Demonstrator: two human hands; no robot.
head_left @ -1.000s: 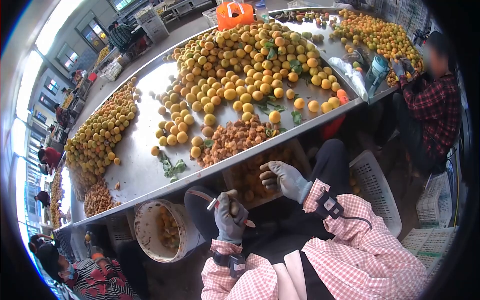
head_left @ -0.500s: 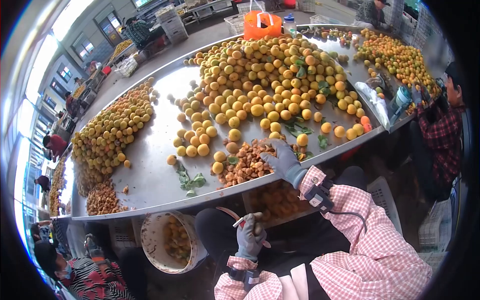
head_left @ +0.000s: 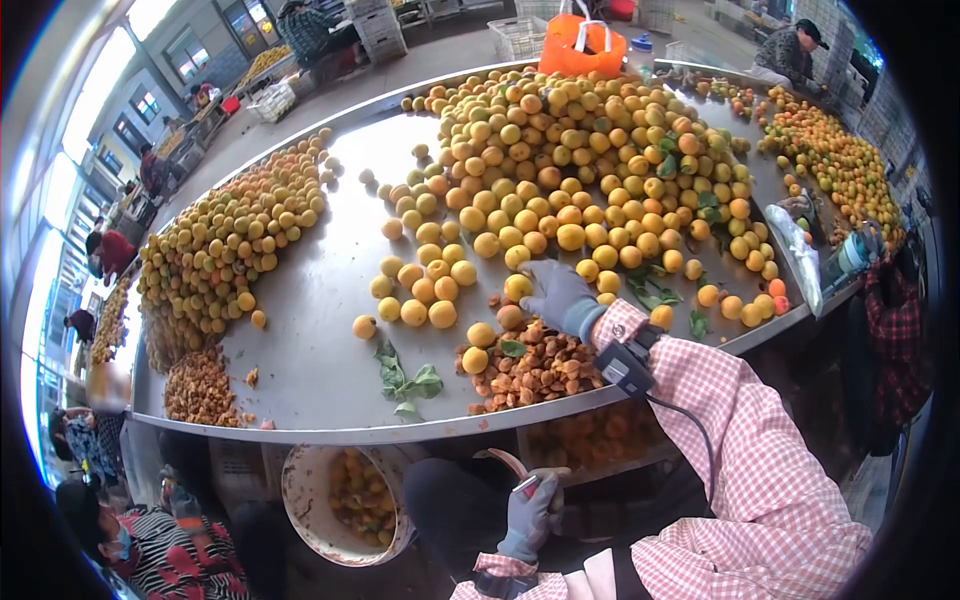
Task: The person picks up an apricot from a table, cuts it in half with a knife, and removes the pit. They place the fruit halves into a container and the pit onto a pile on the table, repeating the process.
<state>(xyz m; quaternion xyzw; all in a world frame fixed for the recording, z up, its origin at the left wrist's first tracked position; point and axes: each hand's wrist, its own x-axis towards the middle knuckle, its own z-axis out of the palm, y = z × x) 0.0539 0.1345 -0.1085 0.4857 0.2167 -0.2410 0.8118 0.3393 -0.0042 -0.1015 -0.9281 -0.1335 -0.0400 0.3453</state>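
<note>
My right hand [head_left: 562,298], in a grey glove, reaches over the metal table with its fingers closed around a yellow apricot [head_left: 518,288] at the near edge of the big apricot pile [head_left: 570,150]. Just below it lies a heap of brown apricot pits [head_left: 540,368], with a few whole apricots at its left side. Down by my lap, my left hand [head_left: 530,518], also gloved, is closed on a small curved knife [head_left: 508,463]. The blade points up and left; the fingers cover much of its handle.
A white bucket [head_left: 300,505] holding apricots stands below the table edge [head_left: 330,436]. Under the pits is a crate of orange fruit [head_left: 590,440]. Leafy sprigs [head_left: 405,380] lie on the table. Co-workers sit at left [head_left: 185,550] and right [head_left: 895,340]; an orange bag [head_left: 580,48] stands behind.
My right hand has moved from the pit heap up to the apricots and closed on one. My left hand keeps the knife near my lap. The whole view has shifted slightly.
</note>
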